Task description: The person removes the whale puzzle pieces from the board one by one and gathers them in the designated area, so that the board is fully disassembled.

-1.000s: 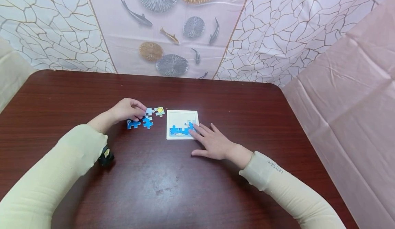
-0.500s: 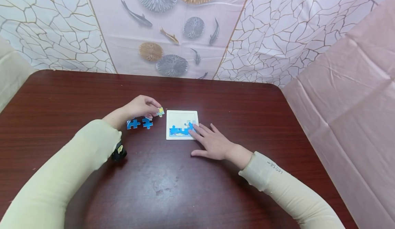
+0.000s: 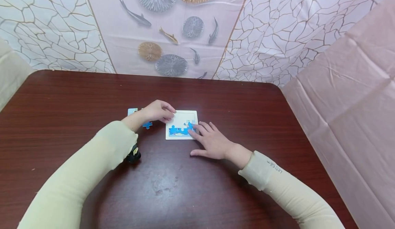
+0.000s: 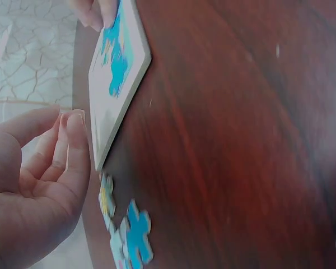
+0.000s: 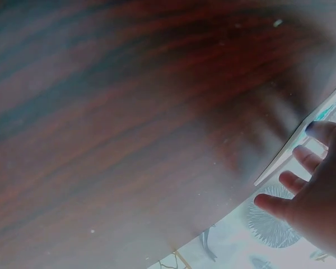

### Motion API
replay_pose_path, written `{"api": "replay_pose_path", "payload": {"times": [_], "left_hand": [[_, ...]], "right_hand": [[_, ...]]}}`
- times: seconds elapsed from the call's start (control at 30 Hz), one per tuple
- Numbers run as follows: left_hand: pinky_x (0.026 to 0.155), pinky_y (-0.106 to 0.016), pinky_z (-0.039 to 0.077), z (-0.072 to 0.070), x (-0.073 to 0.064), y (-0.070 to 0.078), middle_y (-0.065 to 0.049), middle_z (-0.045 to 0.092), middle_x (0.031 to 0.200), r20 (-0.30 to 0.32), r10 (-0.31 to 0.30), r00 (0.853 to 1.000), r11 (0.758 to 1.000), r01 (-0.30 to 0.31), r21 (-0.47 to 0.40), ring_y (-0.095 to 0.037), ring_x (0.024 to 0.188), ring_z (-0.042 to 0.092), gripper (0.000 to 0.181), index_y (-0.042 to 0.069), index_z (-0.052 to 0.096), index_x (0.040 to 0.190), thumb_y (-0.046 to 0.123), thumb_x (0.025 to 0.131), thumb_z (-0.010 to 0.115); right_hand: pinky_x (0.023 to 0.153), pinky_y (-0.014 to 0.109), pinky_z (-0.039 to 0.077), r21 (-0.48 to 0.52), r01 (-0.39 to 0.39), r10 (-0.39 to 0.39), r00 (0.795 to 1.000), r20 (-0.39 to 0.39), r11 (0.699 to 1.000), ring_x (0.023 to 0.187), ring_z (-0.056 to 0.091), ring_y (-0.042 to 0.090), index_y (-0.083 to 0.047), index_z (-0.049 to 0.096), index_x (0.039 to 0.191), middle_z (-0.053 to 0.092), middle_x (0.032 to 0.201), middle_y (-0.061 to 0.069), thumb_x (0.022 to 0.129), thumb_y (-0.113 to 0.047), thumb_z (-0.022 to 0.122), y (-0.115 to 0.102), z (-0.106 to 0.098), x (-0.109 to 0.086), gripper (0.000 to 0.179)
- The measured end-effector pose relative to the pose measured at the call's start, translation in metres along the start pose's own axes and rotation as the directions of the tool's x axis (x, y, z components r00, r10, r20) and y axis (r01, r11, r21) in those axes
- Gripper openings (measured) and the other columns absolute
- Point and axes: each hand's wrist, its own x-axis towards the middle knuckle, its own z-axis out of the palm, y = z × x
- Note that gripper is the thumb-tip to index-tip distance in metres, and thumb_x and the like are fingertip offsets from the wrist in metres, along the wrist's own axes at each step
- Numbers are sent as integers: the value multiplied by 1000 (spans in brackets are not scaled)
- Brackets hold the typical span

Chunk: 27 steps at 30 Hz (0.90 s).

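White puzzle tray is being kept flat on the dark red-brown table, near the middle. Blue joined pieces are being held along the tray's near side; pale backing is being left exposed above them.

Left hand: being held over the tray's left edge. Thumb and fingertips are being pressed together; in the left wrist view a small pale piece seems to be pinched between them, only a thin edge being shown, its print being hidden.

Right hand: fingers are being spread, fingertips being rested on the tray's right side near the lower corner, thumb being held out over the table. Nothing is being gripped.

Loose pieces are being left on the table to the left of the tray. A blue piece and a yellow-marked piece are being shown in the left wrist view, the latter just beside the tray's corner. A pale-blue piece is being partly covered by the left forearm.

Pale sleeves are being worn; a black device is being carried under the left wrist. Patterned cloth is being hung behind the table.
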Motion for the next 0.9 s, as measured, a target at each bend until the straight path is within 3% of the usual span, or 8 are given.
{"api": "replay_pose_path", "payload": {"times": [0.17, 0.37, 0.9], "left_hand": [[77, -28, 56, 12, 5, 2, -17, 68, 102, 18, 14, 1000, 1000, -14, 19, -13, 78, 63, 29, -3, 62, 113, 12, 88, 61], [84, -30, 55, 21, 7, 6, -17, 66, 107, 29, 14, 999, 998, -16, 56, -17, 83, 64, 29, 0, 63, 113, 16, 89, 61], [83, -30, 55, 32, 12, 7, -19, 65, 105, 68, -11, 998, 1000, 12, -16, -19, 87, 66, 33, -3, 58, 118, 17, 91, 59]], "right_hand": [[109, 52, 30, -29, 34, -35, 999, -37, 999, 129, 36, 27, -16, 36, 145, 42, 138, 9, 85, -66, 47, 0, 1, -1, 78], [110, 50, 30, -21, 41, -42, 998, -37, 999, 129, 38, 27, -15, 35, 145, 43, 139, 9, 85, -66, 47, 1, 2, -1, 79], [114, 57, 18, 39, 9, -11, 999, 51, 999, 143, 22, 26, -17, 28, 148, 30, 152, 10, 86, -67, 43, -2, 1, -9, 81]]}}
